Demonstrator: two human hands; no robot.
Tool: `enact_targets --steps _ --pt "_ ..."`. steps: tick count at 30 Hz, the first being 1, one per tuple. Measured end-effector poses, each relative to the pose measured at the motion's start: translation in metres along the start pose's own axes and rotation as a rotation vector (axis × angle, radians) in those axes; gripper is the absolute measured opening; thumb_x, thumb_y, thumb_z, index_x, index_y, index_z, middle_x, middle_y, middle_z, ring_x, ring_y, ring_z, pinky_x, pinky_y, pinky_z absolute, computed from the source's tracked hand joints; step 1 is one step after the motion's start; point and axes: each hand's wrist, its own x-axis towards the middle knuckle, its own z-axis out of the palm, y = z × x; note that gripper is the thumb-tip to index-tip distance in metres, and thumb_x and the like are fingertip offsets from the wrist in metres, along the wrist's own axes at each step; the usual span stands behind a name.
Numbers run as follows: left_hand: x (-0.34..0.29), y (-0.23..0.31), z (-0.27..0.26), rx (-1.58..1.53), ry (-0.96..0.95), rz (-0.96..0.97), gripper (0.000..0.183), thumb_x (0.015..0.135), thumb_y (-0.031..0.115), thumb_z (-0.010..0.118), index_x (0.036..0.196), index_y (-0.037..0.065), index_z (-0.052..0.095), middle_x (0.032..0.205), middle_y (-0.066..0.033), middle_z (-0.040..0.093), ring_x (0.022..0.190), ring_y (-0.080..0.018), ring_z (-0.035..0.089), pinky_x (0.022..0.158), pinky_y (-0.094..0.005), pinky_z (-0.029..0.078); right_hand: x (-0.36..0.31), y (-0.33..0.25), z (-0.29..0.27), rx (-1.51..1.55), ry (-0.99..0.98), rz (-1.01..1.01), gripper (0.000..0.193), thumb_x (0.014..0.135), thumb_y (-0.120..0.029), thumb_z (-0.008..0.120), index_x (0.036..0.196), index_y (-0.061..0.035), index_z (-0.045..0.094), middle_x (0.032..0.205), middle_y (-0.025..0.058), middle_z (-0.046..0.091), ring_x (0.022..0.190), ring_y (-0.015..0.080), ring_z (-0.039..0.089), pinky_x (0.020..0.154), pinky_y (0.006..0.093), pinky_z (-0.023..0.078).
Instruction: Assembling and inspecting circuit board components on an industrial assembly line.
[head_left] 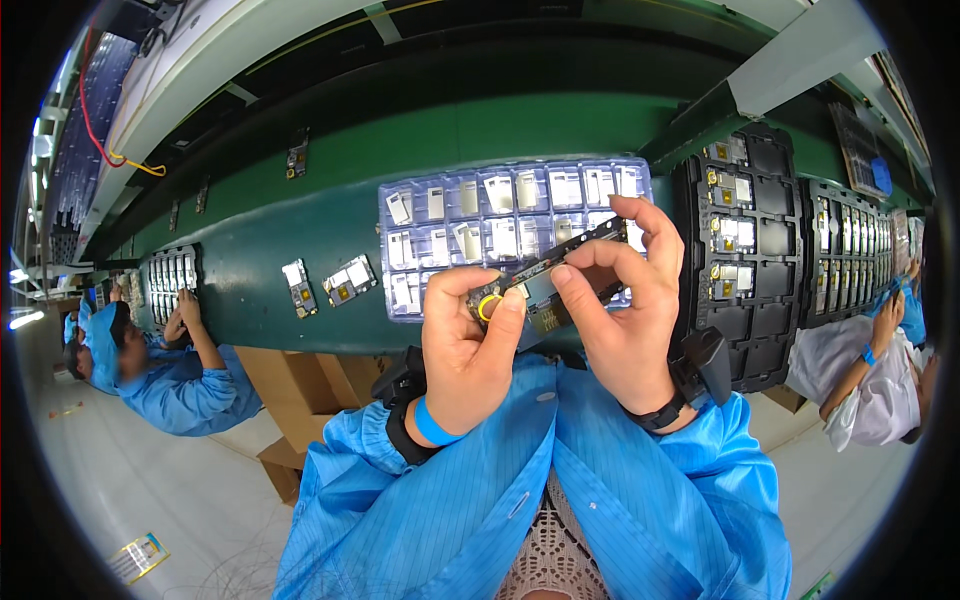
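Observation:
A dark, narrow circuit board (541, 291) with a yellow ring at its left end is held aslant above the worktop. My left hand (466, 338) pinches that end between thumb and fingers. At the other end, my right hand (632, 300) is closed on the board, its thumb pressed near a silvery plate. Whether a separate small part sits under the right fingers is hidden. Just behind both hands lies a clear compartment tray (384, 238) of flat silver metal pieces (468, 198). Two more circuit boards (299, 287) (350, 281) lie left of it.
Black trays (767, 268) (812, 187) with circuit boards stand at right. Several boards (297, 155) lie farther back on the green surface (235, 235). Cardboard boxes (285, 385) are at lower left. A metal post (800, 72) slants overhead. People work at left (185, 385) and right (850, 375).

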Motion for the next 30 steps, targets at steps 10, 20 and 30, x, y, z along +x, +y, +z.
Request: enact_targets --steps 10,20,30 --pt "-0.002 -0.002 0.002 0.041 0.023 0.048 0.021 0.084 -0.001 0.048 0.102 0.003 0.037 0.095 -0.0084 0.05 0.081 -0.0081 0.05 0.072 -0.0217 0.042 -0.005 0.002 -0.001 0.053 -0.041 0.026 0.017 0.064 -0.006 0.067 0.077 -0.0062 0.057 0.114 0.017 0.042 0.103 0.0303 0.037 0.083 0.0373 0.032" --pt "-0.002 0.001 0.002 0.037 0.029 0.02 0.02 0.083 -0.003 0.048 0.1 0.003 0.038 0.095 -0.0088 0.051 0.082 -0.0091 0.051 0.073 -0.023 0.042 0.004 0.007 -0.006 0.397 -0.111 0.229 0.028 0.066 -0.002 0.069 0.089 0.0007 0.054 0.089 0.0082 0.047 0.064 0.0117 0.057 0.055 0.0212 0.047" --pt "0.004 -0.007 -0.003 0.019 -0.028 -0.086 0.02 0.083 -0.003 0.048 0.1 0.002 0.039 0.091 -0.009 0.053 0.08 -0.0087 0.052 0.068 -0.0218 0.043 0.001 0.016 -0.007 0.357 -0.146 0.287 0.024 0.064 -0.002 0.07 0.084 0.0009 0.058 0.081 0.007 0.046 0.059 0.0112 0.054 0.053 0.021 0.045"
